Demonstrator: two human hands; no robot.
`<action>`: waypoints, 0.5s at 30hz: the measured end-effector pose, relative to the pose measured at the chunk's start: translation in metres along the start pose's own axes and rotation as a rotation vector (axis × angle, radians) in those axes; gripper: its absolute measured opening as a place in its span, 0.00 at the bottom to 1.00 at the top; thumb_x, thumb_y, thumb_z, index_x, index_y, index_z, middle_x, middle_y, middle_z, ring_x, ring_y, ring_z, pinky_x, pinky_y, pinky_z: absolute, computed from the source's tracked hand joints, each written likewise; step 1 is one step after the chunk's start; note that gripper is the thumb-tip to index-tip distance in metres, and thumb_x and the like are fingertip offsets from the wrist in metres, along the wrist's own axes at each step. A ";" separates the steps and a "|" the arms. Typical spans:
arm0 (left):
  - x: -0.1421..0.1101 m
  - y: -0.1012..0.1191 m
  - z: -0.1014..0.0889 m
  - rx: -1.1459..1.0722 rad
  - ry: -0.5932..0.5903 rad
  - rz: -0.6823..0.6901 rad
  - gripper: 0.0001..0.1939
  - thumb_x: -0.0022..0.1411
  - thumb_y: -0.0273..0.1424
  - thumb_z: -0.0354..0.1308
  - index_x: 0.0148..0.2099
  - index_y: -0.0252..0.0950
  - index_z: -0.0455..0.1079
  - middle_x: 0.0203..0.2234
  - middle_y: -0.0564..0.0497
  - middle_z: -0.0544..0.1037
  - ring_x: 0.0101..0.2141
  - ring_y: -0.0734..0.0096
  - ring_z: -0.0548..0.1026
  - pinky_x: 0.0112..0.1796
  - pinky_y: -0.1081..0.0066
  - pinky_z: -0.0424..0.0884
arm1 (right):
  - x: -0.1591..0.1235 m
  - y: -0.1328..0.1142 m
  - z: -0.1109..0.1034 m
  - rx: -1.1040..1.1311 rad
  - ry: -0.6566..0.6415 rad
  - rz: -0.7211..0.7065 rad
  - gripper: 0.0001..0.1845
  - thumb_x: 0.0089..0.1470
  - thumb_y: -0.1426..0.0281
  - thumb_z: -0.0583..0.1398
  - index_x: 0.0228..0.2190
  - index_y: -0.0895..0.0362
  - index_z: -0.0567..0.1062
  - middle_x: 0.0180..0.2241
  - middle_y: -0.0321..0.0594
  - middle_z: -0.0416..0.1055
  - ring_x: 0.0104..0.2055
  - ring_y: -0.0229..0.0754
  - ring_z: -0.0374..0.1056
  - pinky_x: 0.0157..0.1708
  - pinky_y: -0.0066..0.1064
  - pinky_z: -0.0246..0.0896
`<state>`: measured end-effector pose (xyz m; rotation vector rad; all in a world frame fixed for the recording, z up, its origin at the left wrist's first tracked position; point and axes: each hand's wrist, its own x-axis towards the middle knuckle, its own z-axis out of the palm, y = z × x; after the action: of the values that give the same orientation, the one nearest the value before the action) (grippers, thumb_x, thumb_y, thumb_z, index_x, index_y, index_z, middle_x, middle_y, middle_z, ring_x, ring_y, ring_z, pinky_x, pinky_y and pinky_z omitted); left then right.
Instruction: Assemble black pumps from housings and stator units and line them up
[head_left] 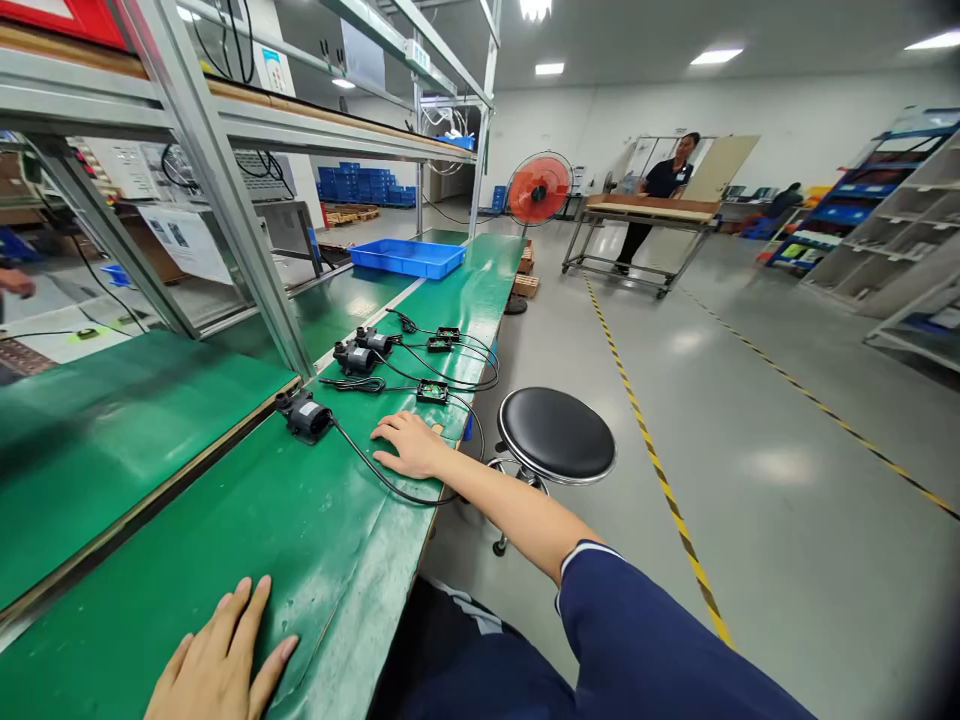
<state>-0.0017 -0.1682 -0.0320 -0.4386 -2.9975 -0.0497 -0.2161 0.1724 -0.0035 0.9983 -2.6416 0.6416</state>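
Note:
My left hand (221, 655) lies flat on the green bench mat (247, 500), fingers stretched out, nothing in it. Further along, my right hand (409, 445) rests on the mat with its fingers spread, close to a black cable. That cable runs from a small black pump (303, 416) with a white label and loops over the bench edge. Beyond the hand sits a small black case (433, 391) with a green circuit board in it. Two more black pumps (364, 350) stand behind, wired to similar small circuit boards (444, 340) by looped cables.
A blue tray (409, 258) sits farther down the bench. An aluminium frame post (225, 190) rises at the left. Beside the bench stands a black round stool (556, 434). A red fan (538, 190) and a person (667, 180) at a wheeled cart (645, 210) are in the background.

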 end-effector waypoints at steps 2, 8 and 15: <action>0.000 -0.001 0.004 0.021 0.009 0.017 0.26 0.66 0.46 0.49 0.62 0.48 0.72 0.66 0.47 0.67 0.66 0.45 0.63 0.62 0.42 0.65 | 0.001 0.000 0.000 -0.011 0.007 0.002 0.21 0.64 0.58 0.61 0.53 0.57 0.73 0.55 0.45 0.69 0.57 0.50 0.62 0.60 0.47 0.57; -0.004 0.004 0.007 0.097 0.018 0.106 0.26 0.70 0.42 0.43 0.61 0.42 0.73 0.67 0.43 0.64 0.66 0.43 0.62 0.62 0.40 0.63 | -0.002 0.001 0.003 -0.010 0.030 0.002 0.21 0.64 0.59 0.62 0.53 0.58 0.73 0.55 0.46 0.70 0.58 0.50 0.63 0.60 0.48 0.58; -0.014 0.015 0.010 0.157 0.008 0.106 0.27 0.72 0.40 0.41 0.63 0.40 0.72 0.67 0.42 0.64 0.67 0.44 0.60 0.61 0.42 0.64 | -0.005 0.002 0.004 0.007 0.053 0.013 0.20 0.63 0.60 0.63 0.51 0.58 0.74 0.56 0.48 0.70 0.59 0.51 0.65 0.60 0.50 0.60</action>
<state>0.0146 -0.1570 -0.0428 -0.5760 -2.9361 0.1914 -0.2141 0.1743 -0.0099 0.9535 -2.6040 0.6711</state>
